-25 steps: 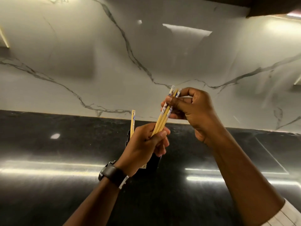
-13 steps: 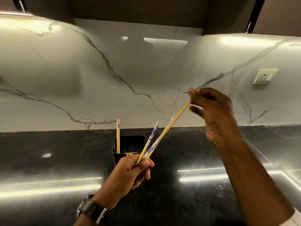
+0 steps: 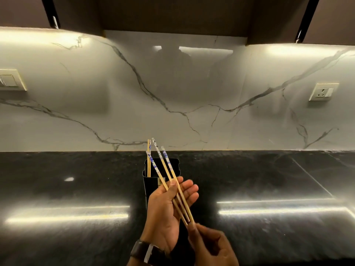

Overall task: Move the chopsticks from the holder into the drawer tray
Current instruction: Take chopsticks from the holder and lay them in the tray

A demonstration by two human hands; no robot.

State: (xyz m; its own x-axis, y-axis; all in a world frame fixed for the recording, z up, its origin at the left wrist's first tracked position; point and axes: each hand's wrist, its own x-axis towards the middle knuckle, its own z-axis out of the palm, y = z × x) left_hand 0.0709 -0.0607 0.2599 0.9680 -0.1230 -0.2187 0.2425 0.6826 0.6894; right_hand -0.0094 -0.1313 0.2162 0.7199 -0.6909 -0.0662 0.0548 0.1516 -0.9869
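A black square holder (image 3: 173,166) stands on the dark counter, with a pair of wooden chopsticks (image 3: 148,160) upright in its left corner. Three wooden chopsticks with blue-and-white tops (image 3: 169,175) lie across my left hand (image 3: 169,206), whose palm faces up and whose thumb presses them down. My right hand (image 3: 211,244) is below it, fingertips pinching the thin lower ends of those chopsticks. My left hand hides the holder's lower front. No drawer or tray is in view.
The black polished counter (image 3: 76,189) stretches left and right, with bright light reflections. A marble backsplash (image 3: 172,93) rises behind it, carrying a switch plate (image 3: 9,80) at left and a socket (image 3: 323,92) at right. Dark cabinets (image 3: 172,14) hang above.
My right hand dropped from high at the upper right to below my left hand, now pinching the chopsticks' lower ends. The left hand opened palm-up, and the chopsticks now tilt up-left.
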